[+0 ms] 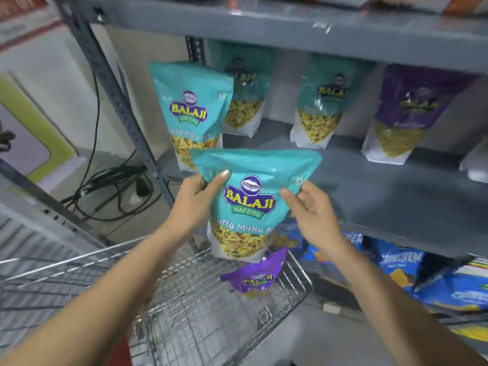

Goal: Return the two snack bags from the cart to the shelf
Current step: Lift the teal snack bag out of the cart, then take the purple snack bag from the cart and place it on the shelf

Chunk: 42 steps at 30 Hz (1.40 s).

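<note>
Teal snack bag (253,204), upright, was held above the wire cart (303,283) before the grey shelf (369,191), my left hand (195,202) pinching its left edge, my right hand (311,215) loosely cupping its right, purple bag (253,278) below in the cart.

Scene evenly and fairly dimly lit from overhead; soft glare noted on the grey shelf board (383,191) and a small highlight on the upper shelf edge (320,27), with the recess under it left in shadow. Motion blur is seen across most of the frame, heaviest at the bags at the back of the shelf (320,101) and the wire cart (184,299). Straight uprights are bent outward toward the edges by the wide lens.
</note>
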Motion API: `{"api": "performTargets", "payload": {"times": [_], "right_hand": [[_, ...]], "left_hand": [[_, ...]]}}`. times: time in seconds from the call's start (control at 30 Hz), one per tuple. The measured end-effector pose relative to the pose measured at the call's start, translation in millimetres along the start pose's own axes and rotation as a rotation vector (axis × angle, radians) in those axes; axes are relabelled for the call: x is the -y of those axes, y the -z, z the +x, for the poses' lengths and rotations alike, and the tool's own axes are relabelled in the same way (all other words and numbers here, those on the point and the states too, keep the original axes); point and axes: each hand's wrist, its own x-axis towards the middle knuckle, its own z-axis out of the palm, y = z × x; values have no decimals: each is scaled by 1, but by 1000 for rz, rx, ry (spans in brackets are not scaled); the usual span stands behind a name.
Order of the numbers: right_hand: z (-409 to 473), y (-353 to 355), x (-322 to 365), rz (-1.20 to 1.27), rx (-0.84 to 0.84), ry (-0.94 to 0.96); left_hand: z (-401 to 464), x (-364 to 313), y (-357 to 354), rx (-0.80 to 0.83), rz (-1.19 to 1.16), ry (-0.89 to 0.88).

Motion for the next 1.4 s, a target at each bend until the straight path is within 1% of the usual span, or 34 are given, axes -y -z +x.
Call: {"api": "performTargets", "payload": {"times": [0.1,0.27,0.4,0.53,0.67,0.8,0.87,0.93,0.97,1.03,1.07,1.1,1.13,1.17,1.23,1.3,1.33,1.37,1.4], "right_hand": [[11,28,29,1,-42,28],[40,68,48,19,-117,57],[78,88,52,-81,-179,47],[119,98,37,-145,-213,31],[148,101,10,-181,-202,-13],[173,116,-47,-254,-232,-91],[166,108,-37,-235,-278,-104],[149,98,-17,-217,-372,-79],[140,96,-16,-197,-432,-43],[111,94,-18,-166,-562,20],[95,93,-24,-189,-608,33],[76,89,-32,-267,-621,17],[58,85,-43,-380,-580,-54],[41,78,-56,-474,-478,-137],[9,61,-89,-511,-143,-272],[-12,42,-121,-572,157,-372],[-19,32,-134,-645,291,-401],[-22,23,-146,-743,414,-391],[-22,15,-155,-835,523,-340]], "left_hand": [[20,-29,-27,44,-43,-60],[61,-54,-74,52,-44,-60],[105,-64,-97,33,-55,-42],[147,-56,-107,23,-100,13],[171,-37,-108,52,-133,49],[185,-20,-107,96,-137,87],[187,-17,-108,107,-166,85],[182,-13,-105,51,-184,60],[175,-7,-100,-20,-151,37],[150,12,-81,-181,-14,-38],[135,27,-68,-220,43,-68],[118,46,-55,-218,88,-66],[99,66,-40,-187,120,-27],[78,88,-25,-133,153,56],[35,134,5,10,201,241],[-1,186,31,119,312,427],[-15,209,40,178,356,534],[-29,229,47,258,350,645],[-43,239,48,311,265,766]]}}
